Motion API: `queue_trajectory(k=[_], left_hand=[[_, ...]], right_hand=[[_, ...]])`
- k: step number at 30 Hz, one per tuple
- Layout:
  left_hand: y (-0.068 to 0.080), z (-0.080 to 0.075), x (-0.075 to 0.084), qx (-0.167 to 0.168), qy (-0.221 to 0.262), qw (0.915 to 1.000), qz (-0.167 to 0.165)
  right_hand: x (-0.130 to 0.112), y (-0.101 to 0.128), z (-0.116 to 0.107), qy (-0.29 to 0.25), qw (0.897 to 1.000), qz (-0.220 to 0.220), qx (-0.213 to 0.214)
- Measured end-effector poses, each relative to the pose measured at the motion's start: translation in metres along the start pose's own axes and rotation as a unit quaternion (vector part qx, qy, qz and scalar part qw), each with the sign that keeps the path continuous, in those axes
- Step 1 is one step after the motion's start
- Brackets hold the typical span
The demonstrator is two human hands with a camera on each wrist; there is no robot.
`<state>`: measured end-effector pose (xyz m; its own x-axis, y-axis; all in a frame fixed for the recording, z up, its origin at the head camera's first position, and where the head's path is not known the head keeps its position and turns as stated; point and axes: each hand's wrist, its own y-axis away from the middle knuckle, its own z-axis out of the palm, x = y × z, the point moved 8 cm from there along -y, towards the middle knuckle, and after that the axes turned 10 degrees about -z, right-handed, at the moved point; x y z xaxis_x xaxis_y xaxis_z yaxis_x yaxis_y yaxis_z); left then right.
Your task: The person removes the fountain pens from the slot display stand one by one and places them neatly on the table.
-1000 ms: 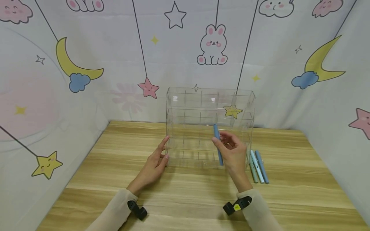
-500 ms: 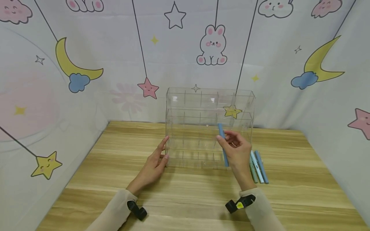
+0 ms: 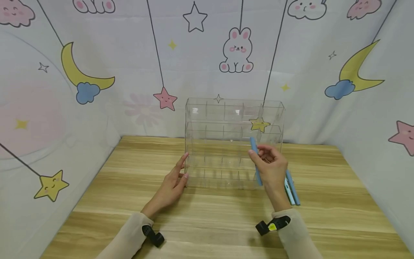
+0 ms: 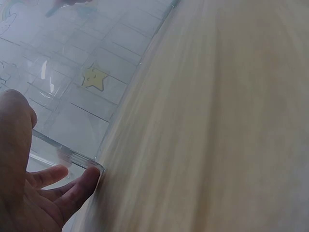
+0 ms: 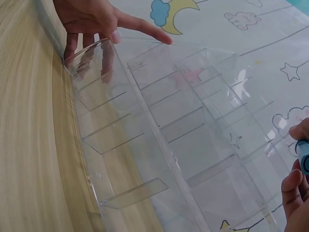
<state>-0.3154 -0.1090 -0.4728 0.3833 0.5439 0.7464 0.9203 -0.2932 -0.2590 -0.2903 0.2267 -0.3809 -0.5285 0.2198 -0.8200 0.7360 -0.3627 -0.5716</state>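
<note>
A clear acrylic organizer (image 3: 213,155) with several tiers of small compartments stands upright on the table. My left hand (image 3: 171,185) rests against its left side, fingers extended along the edge; in the left wrist view the fingertips (image 4: 91,176) touch its lower corner. My right hand (image 3: 273,169) pinches a blue pen (image 3: 253,143) between thumb and fingers, holding it nearly upright in front of the organizer's right part. In the right wrist view, only the end of the pen (image 5: 303,153) shows at the right edge.
Right of the organizer, a light blue pen (image 3: 289,192) and a darker blue pen (image 3: 293,187) lie side by side on the wooden table (image 3: 207,223). A white curtain (image 3: 129,54) printed with moons, stars and a rabbit hangs behind the table.
My right hand has shifted right with the blue pen, across the organizer's front, and now covers the green pen lying on the table. My left hand has stayed in place.
</note>
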Motion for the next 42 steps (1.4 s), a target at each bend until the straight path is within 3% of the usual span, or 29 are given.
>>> queue_trajectory(k=[14,26,42], left_hand=[[0.0,0.0,0.001,0.001,0.0,1.0,0.003],[0.001,0.0,0.003,0.001,0.002,1.0,0.001],[0.001,0.0,0.001,-0.003,0.008,1.0,-0.001]], right_hand=[[0.0,-0.011,-0.022,0.027,0.999,0.003,0.035],[0.006,-0.021,-0.044,0.054,0.996,0.049,0.059],[0.011,-0.034,-0.071,0.017,0.995,0.06,0.083]])
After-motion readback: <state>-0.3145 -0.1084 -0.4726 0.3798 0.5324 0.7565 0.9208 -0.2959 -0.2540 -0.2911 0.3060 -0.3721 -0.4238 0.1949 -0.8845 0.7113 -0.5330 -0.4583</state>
